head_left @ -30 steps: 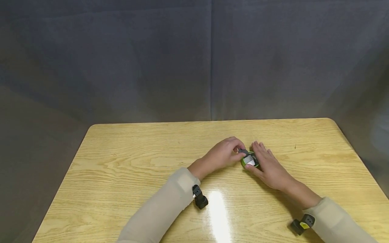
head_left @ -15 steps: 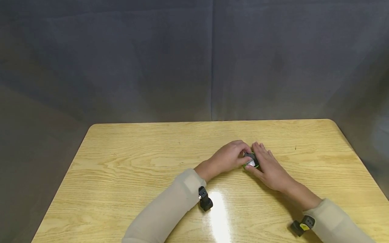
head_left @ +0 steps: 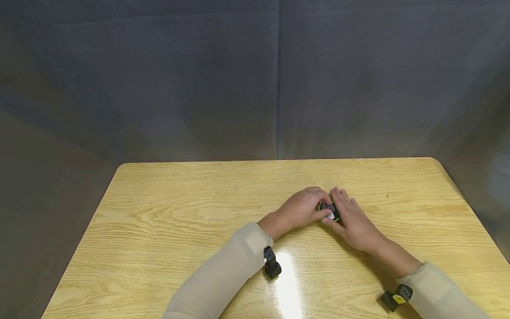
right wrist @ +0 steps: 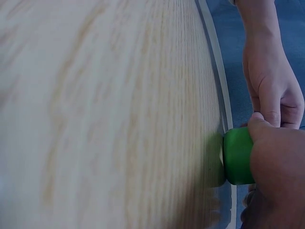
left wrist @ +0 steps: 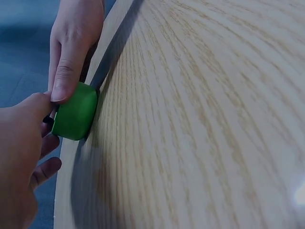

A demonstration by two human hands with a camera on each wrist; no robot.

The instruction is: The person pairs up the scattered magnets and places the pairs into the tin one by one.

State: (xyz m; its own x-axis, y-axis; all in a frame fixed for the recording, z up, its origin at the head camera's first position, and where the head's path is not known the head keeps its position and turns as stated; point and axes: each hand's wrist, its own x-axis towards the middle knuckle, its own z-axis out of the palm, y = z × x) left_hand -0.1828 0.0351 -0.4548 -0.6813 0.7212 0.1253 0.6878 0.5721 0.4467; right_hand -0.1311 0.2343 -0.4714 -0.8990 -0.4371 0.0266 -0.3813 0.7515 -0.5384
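Observation:
A small round green case (left wrist: 76, 112), dark on top with a whitish patch (head_left: 331, 215), rests on the wooden table, right of centre in the head view. My right hand (head_left: 352, 223) holds it from the right between the thumb and nearly straight fingers. From the left, my left hand (head_left: 300, 208) pinches a small dark piece (head_left: 329, 207) at the top of the case with thumb and index finger. Most of that piece is hidden by the fingers, so its kind cannot be told. In the right wrist view, the case's smooth green side (right wrist: 237, 157) shows beside my right thumb.
The wood-grain table (head_left: 179, 212) stretches out on both sides, with a bright reflection near its front. A dark grey curtain (head_left: 199, 88) hangs behind it and at the sides. Black wrist cameras (head_left: 272, 263) sit at both beige sleeves.
My left hand has moved right and slightly toward me, bringing the dark piece from the case's far left rim onto its top. Less of the whitish patch shows. The right hand stays put.

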